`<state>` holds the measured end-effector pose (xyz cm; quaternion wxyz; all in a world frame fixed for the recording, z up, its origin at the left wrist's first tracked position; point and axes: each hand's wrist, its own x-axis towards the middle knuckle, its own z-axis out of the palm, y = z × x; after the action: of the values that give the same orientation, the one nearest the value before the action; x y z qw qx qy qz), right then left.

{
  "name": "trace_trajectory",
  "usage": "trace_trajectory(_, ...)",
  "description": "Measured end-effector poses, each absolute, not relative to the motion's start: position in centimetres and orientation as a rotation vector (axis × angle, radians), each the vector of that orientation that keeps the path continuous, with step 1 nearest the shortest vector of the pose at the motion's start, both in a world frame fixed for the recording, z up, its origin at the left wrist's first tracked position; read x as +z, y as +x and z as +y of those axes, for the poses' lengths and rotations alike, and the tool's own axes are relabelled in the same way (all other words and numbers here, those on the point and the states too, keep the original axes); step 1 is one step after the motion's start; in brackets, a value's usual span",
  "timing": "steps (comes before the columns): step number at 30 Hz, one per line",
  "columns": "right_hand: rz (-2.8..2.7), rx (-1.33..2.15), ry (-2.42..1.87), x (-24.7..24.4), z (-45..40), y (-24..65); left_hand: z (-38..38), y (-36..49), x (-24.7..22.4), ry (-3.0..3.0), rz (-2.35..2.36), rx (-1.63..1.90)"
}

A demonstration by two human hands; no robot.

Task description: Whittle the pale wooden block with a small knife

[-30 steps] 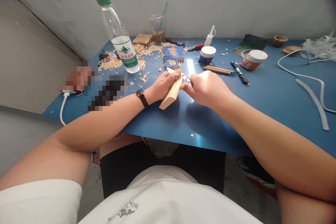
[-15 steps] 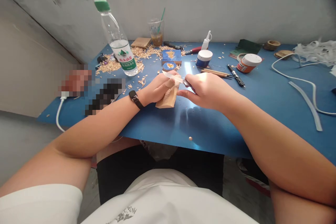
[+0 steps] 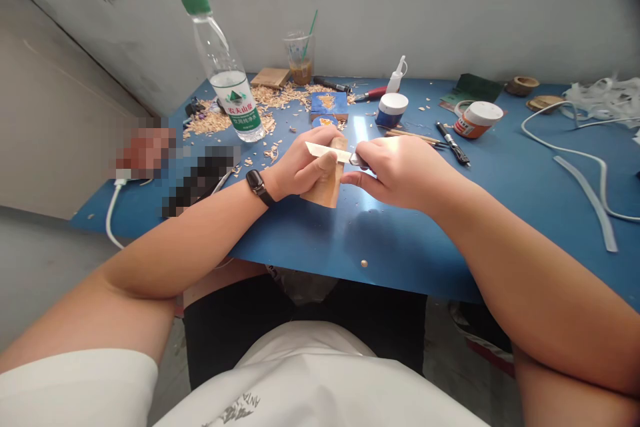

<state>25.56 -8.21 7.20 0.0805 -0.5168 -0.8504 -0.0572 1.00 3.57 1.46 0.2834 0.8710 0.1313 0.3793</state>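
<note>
A pale wooden block (image 3: pixel 324 192) is gripped in my left hand (image 3: pixel 306 163), its lower end pointing toward me above the blue table. My right hand (image 3: pixel 397 170) is closed around a utility knife (image 3: pixel 330 153), whose long blade reaches left across the upper part of the block, by my left thumb. Most of the knife's handle is hidden inside my right fist. Just beyond my left hand lie a blue painted block (image 3: pixel 329 105) with an orange pattern and a round blue piece (image 3: pixel 324 121), partly covered by the hand.
A water bottle (image 3: pixel 233 90) stands left among wood shavings (image 3: pixel 205 121). Behind are a plastic cup (image 3: pixel 300 57) and a glue bottle (image 3: pixel 395 77). On the right sit a blue-white jar (image 3: pixel 391 110), an orange jar (image 3: pixel 479 120), a black pen (image 3: pixel 453 143) and a white cable (image 3: pixel 560 140).
The wooden block has turned in my left hand, showing a different face. The knife blade has rotated so its flat side faces me more. Both hands stay in nearly the same place.
</note>
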Motion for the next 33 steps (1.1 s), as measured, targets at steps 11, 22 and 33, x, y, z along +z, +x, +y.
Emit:
trace_trajectory(11,-2.635,-0.296,-1.516,8.1,-8.5,25.9,1.7,1.4,1.5,2.216,0.401,1.007)
trace_trajectory(22,-2.512,-0.264,-1.473,6.0,-7.8,25.4,2.4,1.7,1.2,2.078,0.294,1.042)
trace_trajectory(33,-2.425,-0.412,-1.721,6.4,-8.1,23.7,2.1,2.1,1.0,2.059,0.458,1.125)
